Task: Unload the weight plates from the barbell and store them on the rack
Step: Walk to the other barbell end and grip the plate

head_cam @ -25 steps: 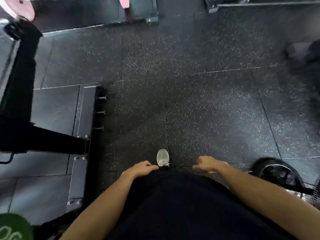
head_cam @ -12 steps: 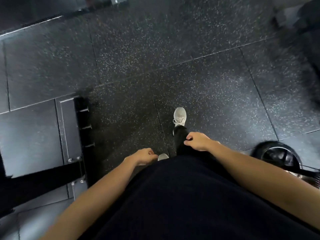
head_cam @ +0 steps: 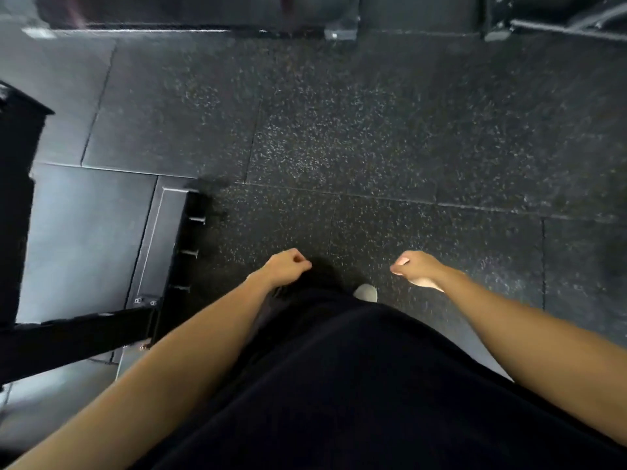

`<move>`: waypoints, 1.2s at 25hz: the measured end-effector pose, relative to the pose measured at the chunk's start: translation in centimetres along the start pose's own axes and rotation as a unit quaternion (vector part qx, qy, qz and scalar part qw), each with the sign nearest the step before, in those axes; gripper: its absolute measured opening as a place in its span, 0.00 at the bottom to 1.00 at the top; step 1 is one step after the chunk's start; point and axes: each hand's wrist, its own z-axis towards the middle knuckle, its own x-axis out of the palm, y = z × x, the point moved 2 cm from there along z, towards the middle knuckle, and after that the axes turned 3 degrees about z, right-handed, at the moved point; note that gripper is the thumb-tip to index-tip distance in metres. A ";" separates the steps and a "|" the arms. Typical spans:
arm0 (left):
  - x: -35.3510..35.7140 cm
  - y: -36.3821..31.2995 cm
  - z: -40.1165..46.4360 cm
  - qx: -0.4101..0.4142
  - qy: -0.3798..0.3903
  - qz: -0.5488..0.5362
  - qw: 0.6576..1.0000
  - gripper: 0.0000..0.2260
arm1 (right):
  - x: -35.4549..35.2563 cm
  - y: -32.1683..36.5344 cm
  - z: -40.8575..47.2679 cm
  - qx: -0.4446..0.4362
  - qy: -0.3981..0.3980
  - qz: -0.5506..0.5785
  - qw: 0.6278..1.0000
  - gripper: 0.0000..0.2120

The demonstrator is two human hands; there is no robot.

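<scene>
I look straight down at a black speckled rubber floor [head_cam: 373, 137]. My left hand [head_cam: 286, 266] hangs in front of my waist, fingers curled into a loose fist with nothing in it. My right hand [head_cam: 415, 268] is level with it on the right, fingers also curled and empty. No weight plate and no barbell are in view. A black steel rack base [head_cam: 159, 252] with short horizontal pegs [head_cam: 195, 220] lies on the floor to the left of my left hand.
A black rack beam [head_cam: 78, 334] runs across the lower left, and a black upright [head_cam: 17, 184] fills the left edge. Smooth grey floor tiles [head_cam: 84, 232] lie inside the rack. More black frame feet [head_cam: 341, 32] sit along the top edge. One pale shoe tip [head_cam: 366, 293] shows.
The view has shifted: the black plate and bar at the lower right are out of view and the rack base sits nearer. My feet have stepped, and both hands stay empty and curled.
</scene>
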 end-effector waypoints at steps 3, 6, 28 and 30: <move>-2.4 -1.0 3.1 -0.032 0.001 0.004 0.999 0.13 | -4.5 3.4 4.7 -0.007 0.043 -0.061 0.997 0.20; -5.6 -1.5 7.9 -0.075 0.025 -0.054 0.995 0.16 | -8.6 8.8 11.4 -0.007 0.099 -0.149 0.984 0.17; -58.9 3.1 33.5 -0.193 -0.111 -0.217 0.951 0.15 | -36.2 70.6 49.3 -0.172 0.113 -0.437 0.875 0.12; -64.3 6.1 34.1 -0.221 -0.181 -0.295 0.912 0.14 | -35.9 78.6 51.5 -0.193 0.128 -0.475 0.849 0.12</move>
